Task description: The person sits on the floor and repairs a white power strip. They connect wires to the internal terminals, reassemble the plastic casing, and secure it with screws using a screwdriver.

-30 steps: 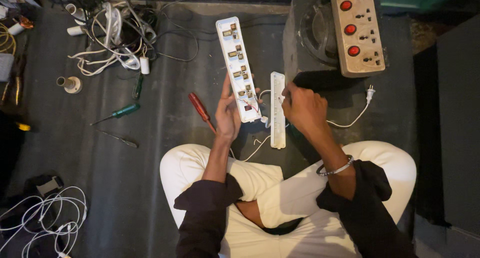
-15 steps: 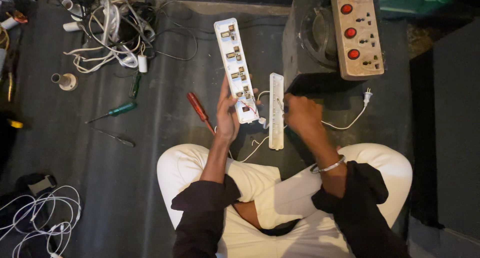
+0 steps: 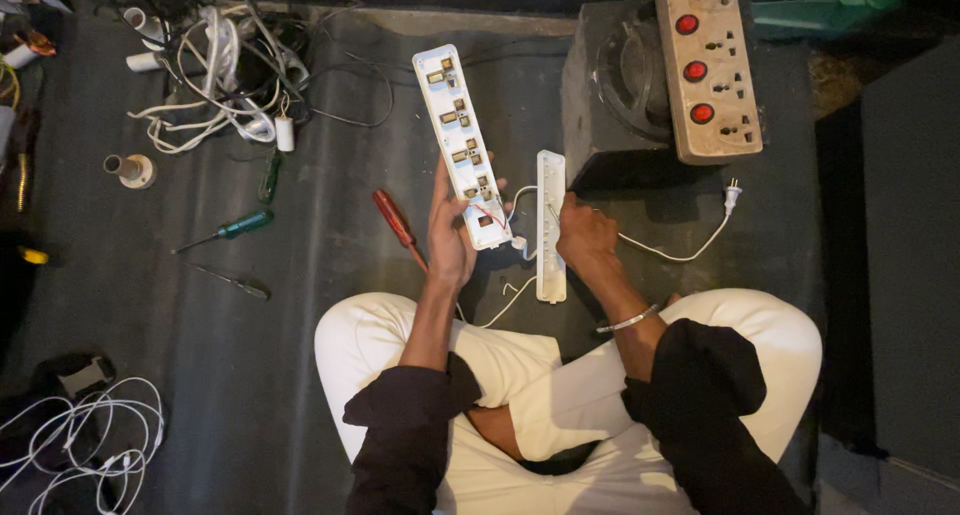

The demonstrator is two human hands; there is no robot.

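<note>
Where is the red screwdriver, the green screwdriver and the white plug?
red screwdriver (image 3: pixel 392 216): head view, on its red handle, just left of the left hand.
green screwdriver (image 3: pixel 245 224): head view, on its green handle, on the floor.
white plug (image 3: pixel 731 194): head view, on the plug body at the cord's end.

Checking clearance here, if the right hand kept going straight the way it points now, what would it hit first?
The right hand points up-left, already at the narrow white cover strip. Straight past it lies the opened power strip half held by the left hand, though depth is unclear.

Dim overall; light falls at centre, edges toward 3 and 9 o'clock sink into shadow; focus sharp.
</note>
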